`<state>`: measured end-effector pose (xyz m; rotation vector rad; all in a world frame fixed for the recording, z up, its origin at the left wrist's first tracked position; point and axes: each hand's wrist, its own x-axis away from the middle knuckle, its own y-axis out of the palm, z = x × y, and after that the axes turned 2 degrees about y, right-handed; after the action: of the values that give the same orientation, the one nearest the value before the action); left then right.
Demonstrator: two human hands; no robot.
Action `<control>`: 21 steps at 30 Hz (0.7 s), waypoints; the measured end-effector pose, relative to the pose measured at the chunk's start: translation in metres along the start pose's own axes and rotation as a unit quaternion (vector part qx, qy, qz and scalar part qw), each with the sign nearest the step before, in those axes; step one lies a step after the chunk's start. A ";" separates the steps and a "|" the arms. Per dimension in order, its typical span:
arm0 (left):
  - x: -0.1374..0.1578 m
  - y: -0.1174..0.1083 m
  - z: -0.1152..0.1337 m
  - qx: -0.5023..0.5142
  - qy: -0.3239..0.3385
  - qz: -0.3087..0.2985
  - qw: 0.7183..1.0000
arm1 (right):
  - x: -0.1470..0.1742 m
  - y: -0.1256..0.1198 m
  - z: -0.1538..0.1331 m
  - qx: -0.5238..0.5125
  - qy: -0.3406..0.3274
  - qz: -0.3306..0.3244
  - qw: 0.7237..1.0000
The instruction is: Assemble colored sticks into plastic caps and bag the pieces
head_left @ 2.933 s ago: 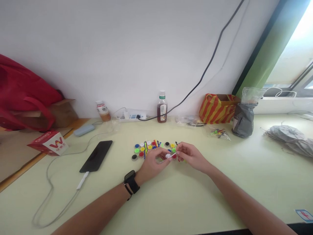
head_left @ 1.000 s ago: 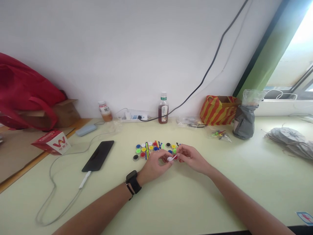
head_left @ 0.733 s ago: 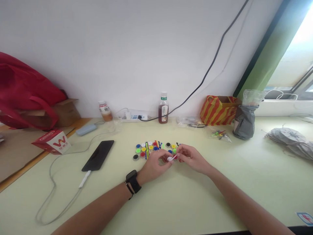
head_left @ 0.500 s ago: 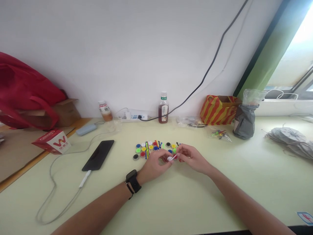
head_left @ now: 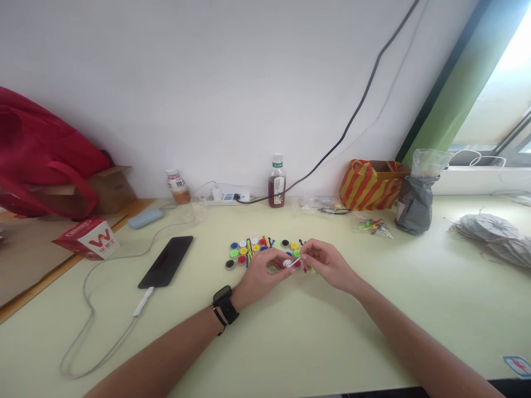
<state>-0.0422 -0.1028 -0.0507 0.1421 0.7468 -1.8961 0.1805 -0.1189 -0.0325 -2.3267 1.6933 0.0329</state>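
Observation:
My left hand (head_left: pixel 265 272), with a black watch on its wrist, has thumb and fingers closed around a small white disc (head_left: pixel 287 263). My right hand (head_left: pixel 327 265) pinches a thin white plastic stick (head_left: pixel 294 262) between thumb and forefinger. The stick's lower end meets or lies just over the disc; I cannot tell whether it sits in it. Under and behind my hands are several small coloured discs, among them a black disc (head_left: pixel 229 264), a red disc (head_left: pixel 241 259) and a green disc (head_left: pixel 296 252). A bundle of coloured sticks (head_left: pixel 249 251) lies among them, partly covered by my left hand.
On the left lie a phone (head_left: pixel 166 262) on a charging cable and a red-and-white box (head_left: pixel 88 239). Along the wall stand a drink bottle (head_left: pixel 277 182), a smaller bottle (head_left: pixel 178 187), a power strip (head_left: pixel 228 194), a striped bag (head_left: pixel 369 185) and a grey bag (head_left: pixel 416 207).
Both hands stay close together. My right hand has risen slightly, and the white stick now slants a little more steeply over the white disc.

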 end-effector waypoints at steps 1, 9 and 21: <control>0.000 0.000 -0.001 0.000 0.001 0.000 1.000 | 0.000 0.000 -0.001 -0.004 -0.004 -0.003 1.000; 0.001 -0.001 0.000 -0.045 0.021 0.022 0.999 | 0.000 0.000 -0.004 0.003 0.002 -0.009 1.000; 0.000 -0.002 -0.002 -0.057 0.035 0.005 0.998 | -0.001 0.001 -0.007 -0.007 0.012 -0.029 0.999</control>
<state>-0.0444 -0.1012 -0.0509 0.1402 0.8989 -1.8424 0.1784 -0.1202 -0.0261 -2.3940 1.6416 0.0050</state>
